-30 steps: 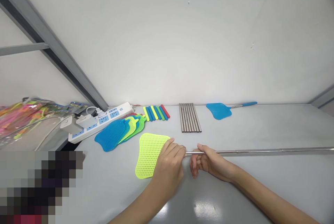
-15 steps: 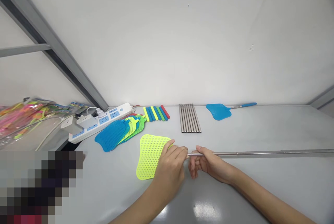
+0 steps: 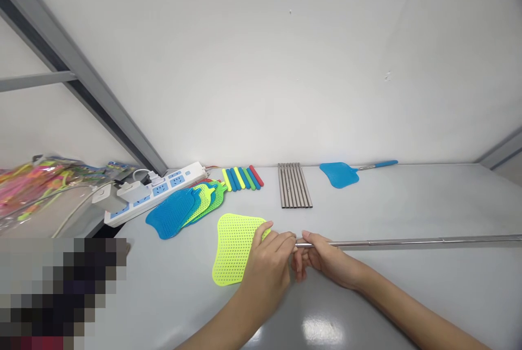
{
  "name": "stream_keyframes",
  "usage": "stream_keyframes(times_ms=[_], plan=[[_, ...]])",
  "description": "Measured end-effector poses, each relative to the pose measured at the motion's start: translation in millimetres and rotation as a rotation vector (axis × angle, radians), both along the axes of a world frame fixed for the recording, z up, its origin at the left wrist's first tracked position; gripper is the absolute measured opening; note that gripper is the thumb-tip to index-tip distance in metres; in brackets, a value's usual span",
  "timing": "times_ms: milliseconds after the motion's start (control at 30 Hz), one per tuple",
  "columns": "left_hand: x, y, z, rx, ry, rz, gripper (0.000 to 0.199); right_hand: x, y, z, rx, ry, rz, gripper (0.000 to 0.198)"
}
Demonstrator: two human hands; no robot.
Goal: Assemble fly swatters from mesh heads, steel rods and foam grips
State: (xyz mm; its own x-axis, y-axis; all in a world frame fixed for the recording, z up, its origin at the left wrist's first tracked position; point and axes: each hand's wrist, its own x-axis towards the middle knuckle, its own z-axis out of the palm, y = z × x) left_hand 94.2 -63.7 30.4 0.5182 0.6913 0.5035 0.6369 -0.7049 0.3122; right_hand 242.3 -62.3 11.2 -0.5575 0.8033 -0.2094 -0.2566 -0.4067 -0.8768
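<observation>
My left hand (image 3: 271,263) is closed around the neck of a yellow-green fly swatter head (image 3: 232,252), whose perforated blade spreads out to the left. From that neck a long metal telescopic rod (image 3: 391,242) runs to the right, past the picture's edge. My right hand (image 3: 320,257) holds the rod close to the left hand, thumb on top and fingers curled beneath it. The joint between head and rod is hidden by the left fingers.
Behind lie several metal rods (image 3: 294,184), a row of coloured handle grips (image 3: 242,178) and a blue fly swatter (image 3: 339,174). Left are stacked swatter heads (image 3: 173,213), a power strip (image 3: 141,201) with plugs and plastic-bagged items (image 3: 36,187). A wall (image 3: 285,67) closes the back.
My right hand has come slightly closer to the left along the rod. The grip of the left hand on the swatter head stays about the same; the view has shifted slightly.
</observation>
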Motion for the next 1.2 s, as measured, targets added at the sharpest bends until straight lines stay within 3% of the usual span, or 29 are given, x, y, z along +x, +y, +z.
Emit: stream_keyframes(times_ms=[267,500,667,900,1200], plan=[[0,1,-1.5,-0.074,0.051,-0.006,0.03,0,3,-5,-0.003,-0.031,-0.01,0.055],[-14,18,12.9,-0.179,0.146,-0.141,0.021,3,4,-6,-0.018,-0.018,-0.002,0.057],[-30,34,15.7,-0.086,0.09,0.024,0.024,4,4,-5,-0.034,-0.016,-0.036,0.057],[-51,53,12.6,-0.014,0.028,0.393,0.028,5,6,-7,-0.116,0.033,-0.108,0.052],[-54,54,19.4,-0.28,-0.137,0.494,0.032,5,8,-7,-0.148,0.05,-0.119,0.049]])
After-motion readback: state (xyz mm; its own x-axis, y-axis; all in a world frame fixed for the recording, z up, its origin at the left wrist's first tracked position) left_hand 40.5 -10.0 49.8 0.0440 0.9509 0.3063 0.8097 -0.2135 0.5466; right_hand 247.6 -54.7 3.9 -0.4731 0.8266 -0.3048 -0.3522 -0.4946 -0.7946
